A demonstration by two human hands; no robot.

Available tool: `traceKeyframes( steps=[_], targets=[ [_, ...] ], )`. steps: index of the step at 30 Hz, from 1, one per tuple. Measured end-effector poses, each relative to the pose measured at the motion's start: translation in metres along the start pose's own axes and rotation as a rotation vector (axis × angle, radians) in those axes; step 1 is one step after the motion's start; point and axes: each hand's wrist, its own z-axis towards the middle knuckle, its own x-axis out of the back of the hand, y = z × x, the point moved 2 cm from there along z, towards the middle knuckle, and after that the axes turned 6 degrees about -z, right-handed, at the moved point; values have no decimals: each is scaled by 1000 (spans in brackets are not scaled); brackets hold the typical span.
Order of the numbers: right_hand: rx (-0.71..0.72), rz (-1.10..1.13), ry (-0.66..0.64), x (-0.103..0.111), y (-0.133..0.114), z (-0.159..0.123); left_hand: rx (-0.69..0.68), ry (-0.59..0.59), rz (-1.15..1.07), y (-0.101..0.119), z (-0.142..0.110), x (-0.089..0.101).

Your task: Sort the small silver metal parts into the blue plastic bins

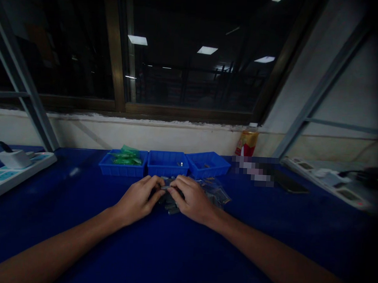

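Observation:
My left hand [142,197] and my right hand [190,197] meet near the middle of the blue table, thumbs and fingers pinched toward each other. Between the fingertips is a small, thin greyish piece [165,187], too small and dim to name, gripped from both sides. Beneath and behind the hands lies a pile of small dark grey pieces [172,209], partly covered by the right hand. Clear plastic bags [219,196] lie to the right of the pile, beside my right wrist.
Three blue bins stand behind: the left bin [122,170] with green plastic packets [128,156], the middle bin [167,170] and right bin [208,163] with small bits. Power strips [45,158] [347,196] flank the table. A phone [290,182] and a red-gold packet [247,142] are at right.

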Motion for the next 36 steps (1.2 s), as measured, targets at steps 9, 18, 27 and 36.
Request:
traceKeyframes(
  steps=[9,18,27,36],
  targets=[
    [56,-66,-66,0,-2,-3,39,-49,14,-1,1,2],
    [28,-88,-44,2,-3,1,-24,-17,13,8,0,4],
    [-22,2,-60,4,-4,-2,10,-39,54,7,1,6],
    [33,-32,-30,1,-2,-2,40,-106,60,6,1,4]
  ],
)
